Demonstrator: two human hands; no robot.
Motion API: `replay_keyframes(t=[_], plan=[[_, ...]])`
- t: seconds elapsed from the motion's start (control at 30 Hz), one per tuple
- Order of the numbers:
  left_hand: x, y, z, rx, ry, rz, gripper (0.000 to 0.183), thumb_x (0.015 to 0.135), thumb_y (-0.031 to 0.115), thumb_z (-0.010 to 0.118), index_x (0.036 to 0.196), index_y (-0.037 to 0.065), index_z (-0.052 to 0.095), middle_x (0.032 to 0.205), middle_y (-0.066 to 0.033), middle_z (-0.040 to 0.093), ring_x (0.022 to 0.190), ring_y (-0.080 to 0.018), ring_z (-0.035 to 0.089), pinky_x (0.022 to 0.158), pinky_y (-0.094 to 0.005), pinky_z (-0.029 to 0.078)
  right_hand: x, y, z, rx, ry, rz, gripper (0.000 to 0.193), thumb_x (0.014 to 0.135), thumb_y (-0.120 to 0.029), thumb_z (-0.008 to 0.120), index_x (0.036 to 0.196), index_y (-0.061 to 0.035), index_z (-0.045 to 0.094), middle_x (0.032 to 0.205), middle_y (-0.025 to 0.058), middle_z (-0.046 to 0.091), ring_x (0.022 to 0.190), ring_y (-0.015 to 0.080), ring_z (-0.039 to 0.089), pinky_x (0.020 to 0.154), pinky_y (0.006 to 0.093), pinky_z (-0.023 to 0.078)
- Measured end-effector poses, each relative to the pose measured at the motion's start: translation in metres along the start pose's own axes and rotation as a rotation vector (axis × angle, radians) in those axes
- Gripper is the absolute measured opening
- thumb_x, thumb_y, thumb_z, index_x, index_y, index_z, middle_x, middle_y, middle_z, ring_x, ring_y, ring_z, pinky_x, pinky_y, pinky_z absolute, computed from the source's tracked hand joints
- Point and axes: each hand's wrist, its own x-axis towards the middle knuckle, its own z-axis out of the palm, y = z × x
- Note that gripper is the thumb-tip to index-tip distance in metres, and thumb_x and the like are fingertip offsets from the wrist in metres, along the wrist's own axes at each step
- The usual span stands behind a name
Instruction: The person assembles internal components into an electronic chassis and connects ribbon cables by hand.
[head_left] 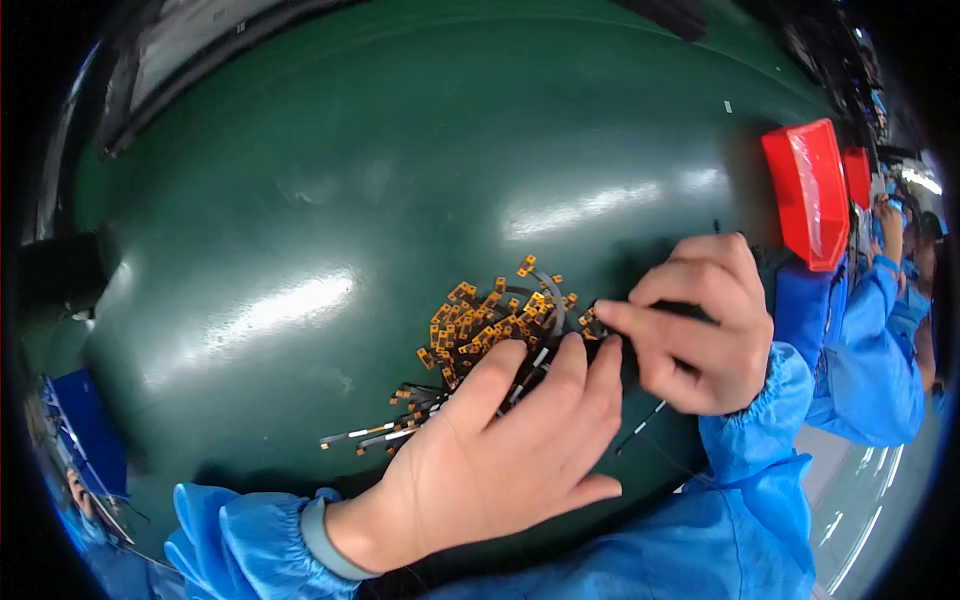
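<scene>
A pile of thin dark flex cables with orange tab ends [460,325] lies on the green table. My left hand [490,450] rests palm down over the near side of this pile, fingers stretched out and spread. To its right my right hand [705,335] is curled. Its fingertips are closed at the right edge of the pile, against a flex cable [588,318] whose orange end shows beside them. The rest of that cable is hidden by the fingers. Several cables with white-banded dark leads [375,430] stick out left of my left hand.
A red bin [810,195] stands at the right edge of the green table [400,180], beside a blue bin [805,310]. One loose dark cable [640,428] lies below my right hand. At far right is another person's blue sleeve [865,365]; a blue container [88,430] is at left.
</scene>
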Motion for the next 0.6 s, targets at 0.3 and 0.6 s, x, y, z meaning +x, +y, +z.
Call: replay_keyframes(t=[0.3, 0.6], plan=[[-0.005, 0.008, -0.024, -0.33, 0.174, -0.051, 0.039, 0.081, 0.039, 0.066, 0.102, 0.006, 0.064, 0.124, -0.0097, 0.056, 0.112, -0.0272, 0.052, 0.091, -0.0411, 0.041, -0.068, -0.028, -0.022, 0.113, 0.072, 0.241, 0.031, 0.068, -0.006, 0.077, 0.099, -0.0049, 0.073, 0.104, 0.0099, 0.064, 0.091, 0.0281, 0.057, 0.081, 0.0377, 0.047], [-0.028, -0.097, -0.086, 0.138, 0.534, -0.496, 0.023, 0.084, 0.017, 0.062, 0.1, 0.001, 0.064, 0.115, -0.0161, 0.061, 0.109, -0.0335, 0.055, 0.095, -0.0414, 0.043, -0.063, -0.04, -0.044, 0.331, 0.012, 0.296, 0.011, 0.075, -0.003, 0.072, 0.083, -0.0012, 0.065, 0.086, 0.0108, 0.067, 0.081, 0.0263, 0.062, 0.077, 0.034, 0.049]])
